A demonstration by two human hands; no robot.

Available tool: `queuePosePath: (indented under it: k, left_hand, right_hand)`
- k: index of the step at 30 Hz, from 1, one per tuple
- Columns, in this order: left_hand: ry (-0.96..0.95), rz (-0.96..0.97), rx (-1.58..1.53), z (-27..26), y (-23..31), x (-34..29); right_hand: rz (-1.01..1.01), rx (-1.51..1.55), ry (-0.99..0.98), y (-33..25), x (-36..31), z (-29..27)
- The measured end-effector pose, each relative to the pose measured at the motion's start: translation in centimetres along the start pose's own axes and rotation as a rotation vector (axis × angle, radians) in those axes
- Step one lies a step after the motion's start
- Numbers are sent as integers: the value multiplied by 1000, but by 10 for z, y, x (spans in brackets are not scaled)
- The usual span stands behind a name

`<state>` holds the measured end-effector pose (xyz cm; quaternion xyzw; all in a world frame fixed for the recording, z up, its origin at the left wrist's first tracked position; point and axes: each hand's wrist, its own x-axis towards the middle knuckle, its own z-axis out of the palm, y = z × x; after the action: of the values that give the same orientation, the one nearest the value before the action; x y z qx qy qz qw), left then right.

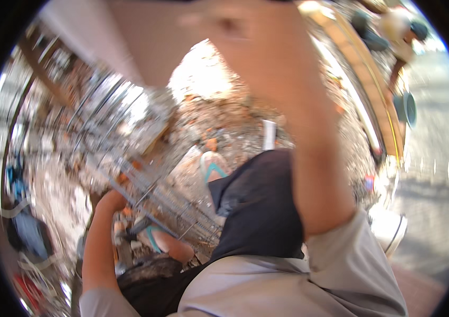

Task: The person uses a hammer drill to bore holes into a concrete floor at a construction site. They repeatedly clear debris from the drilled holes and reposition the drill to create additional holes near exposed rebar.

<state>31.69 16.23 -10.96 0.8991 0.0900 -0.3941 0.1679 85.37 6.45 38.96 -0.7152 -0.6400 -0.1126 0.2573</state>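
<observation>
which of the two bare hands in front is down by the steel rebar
The left hand, low beside the steel rebar; the right hand is raised, blurred, near the top edge of the view.

the blurred right hand (253, 39) is raised, the left hand (111, 201) low.

Light grey on the shirt (245, 285); black on the trousers (267, 216), with a greyish patch. Turquoise for the sandal straps (214, 169). Dull grey for the metal rods (182, 208), like close stripes. Orange for the brick pieces (212, 143), among brownish rubble (187, 129). White for the near bucket (386, 228), with a dark line; blue-grey for the farther bucket (407, 109).
</observation>
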Motion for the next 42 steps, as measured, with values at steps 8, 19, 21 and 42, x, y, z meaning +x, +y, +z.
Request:
queuePosePath:
  k: [8,19,21,42]
  left_hand:
    - [770,-1256,-1418,-97,10,-104]
    - [995,-1209,-752,-177,139,0]
    - [1022,-1294,-771,-189,154,3]
    - [890,-1101,-1314,-184,105,-2]
  right_hand:
    - [33,235,34,-76,30,19]
    - [167,466,385,87,-138,-20]
    - [376,194,152,129,-234,-17]
    - [747,409,-993,141,-380,26]
